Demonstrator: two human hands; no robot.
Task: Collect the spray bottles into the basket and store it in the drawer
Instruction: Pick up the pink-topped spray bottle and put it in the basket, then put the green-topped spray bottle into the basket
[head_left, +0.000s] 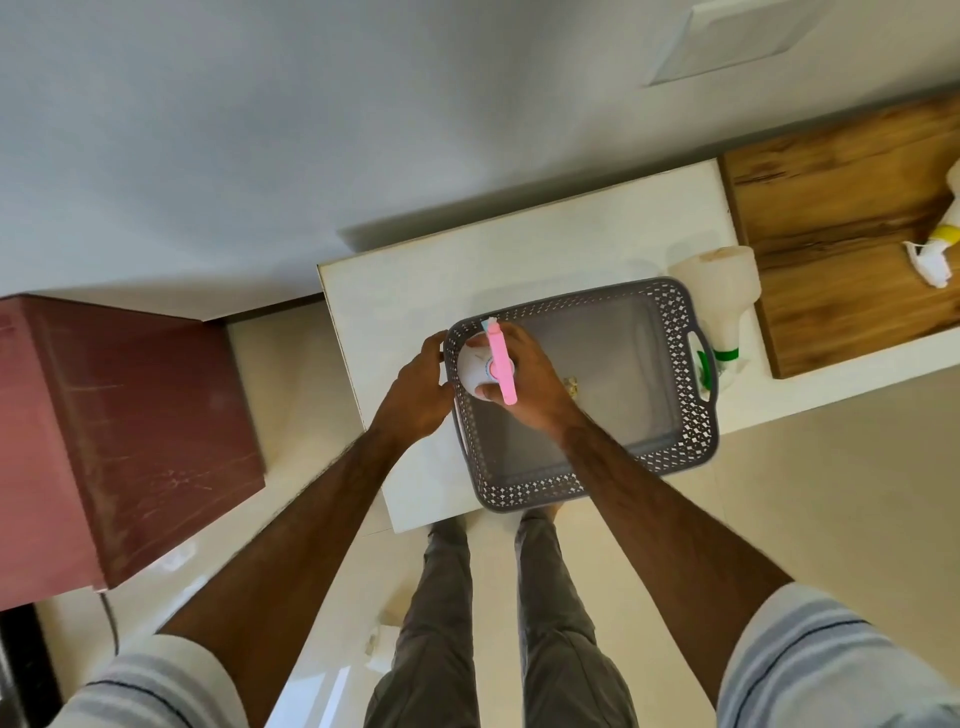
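Bottle (485, 370) with pink head is gripped by right hand (530, 384) over basket (675, 415) left end; left hand (421, 389) curled on rim.

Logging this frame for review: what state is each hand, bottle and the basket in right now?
Right hand: gripping the pink-trigger spray bottle, upright at the basket's left end.
Left hand: on the basket's left rim.
Grey basket: on the white table, floor otherwise bare.
Green-trigger bottle: lying outside, beside the basket.
Yellow-collared bottle: lying on the wooden surface.
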